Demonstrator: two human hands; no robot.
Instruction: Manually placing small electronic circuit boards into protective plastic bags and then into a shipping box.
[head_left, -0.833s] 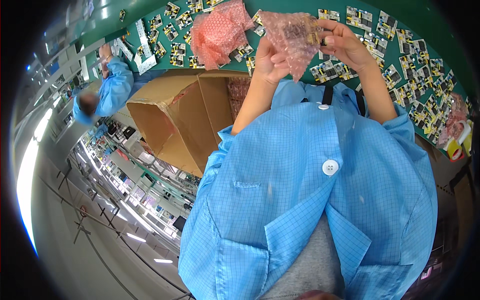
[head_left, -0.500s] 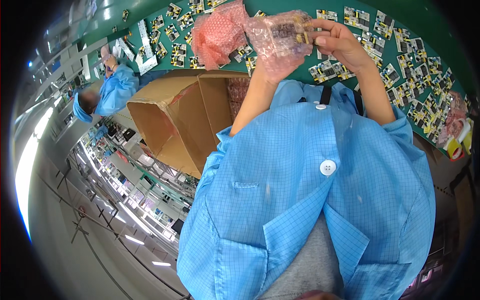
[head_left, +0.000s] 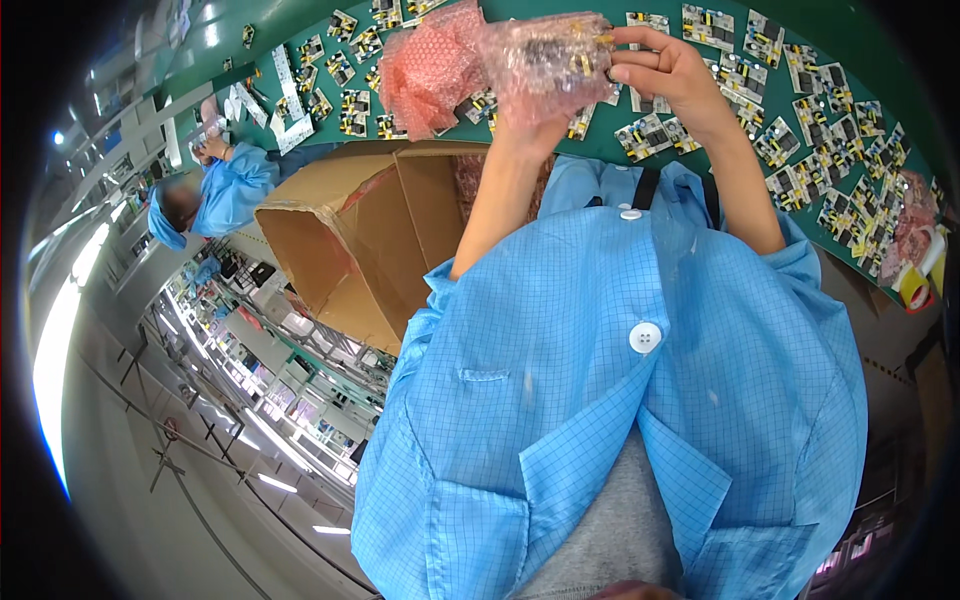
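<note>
A clear pink bubble-wrap bag is held up over the green table, with a circuit board inside it, showing through the plastic. My left hand grips the bag from below, its fingers mostly hidden behind the wrap. At the bag's right edge, my right hand pinches the end of the board between thumb and fingers. Whether those fingers also hold the bag's edge, I cannot tell. Just left of the bag lies a pile of pink bubble-wrap bags.
Several loose circuit boards cover the green table. An open cardboard box stands below its edge to the left. Tape rolls lie at the far right. Another person in blue works at the far left.
Both my hands have shifted slightly left with the bag and the board. The pinch at the bag's right edge stays much the same.
</note>
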